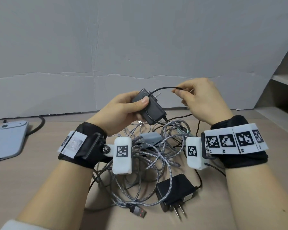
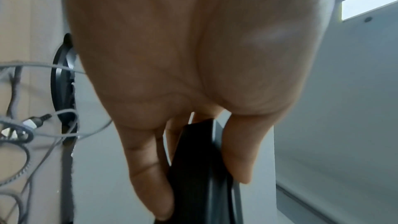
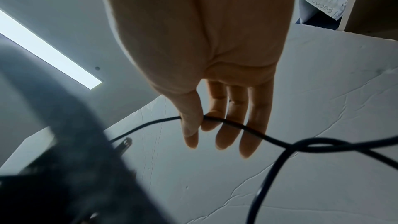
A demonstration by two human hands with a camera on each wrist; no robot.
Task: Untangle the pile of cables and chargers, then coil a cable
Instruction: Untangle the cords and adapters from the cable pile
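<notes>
Head view shows both forearms reaching forward over the bench [image 1: 40, 180], each wrist wrapped in a black strap with a white camera block. The left hand [image 1: 121, 110] is raised above the bench, palm turned inward, its fingers and thumb wrapped round a black charger [image 1: 152, 112]; the thumb lies across the charger's upper face and the metal plug prongs point away toward the wall. In the left wrist view the same charger [image 2: 193, 168] sits clamped between the thumb on one side and the fingers [image 2: 148, 168] on the other. The right hand [image 1: 201, 98] is held at about the same height, just beside the left, pinching a thin black cable [image 1: 166, 88] between thumb and forefinger. That cable arcs from the charger across to the pinch. The right wrist view shows the cable [image 3: 247, 129] passing under the thumb and across the other fingers [image 3: 254, 125], which hang fairly straight, then looping over itself below the hand.

Beneath the hands, the pile of braided grey cables [image 1: 153, 156] lies tangled on the bench, with a grey USB plug [image 1: 138, 211] at its near edge and a second black charger [image 1: 175, 191] lying flat, prongs toward the viewer. A pale grey adapter [image 1: 150, 137] sits inside the tangle. A light blue phone [image 1: 5, 140] lies at the far left.
</notes>
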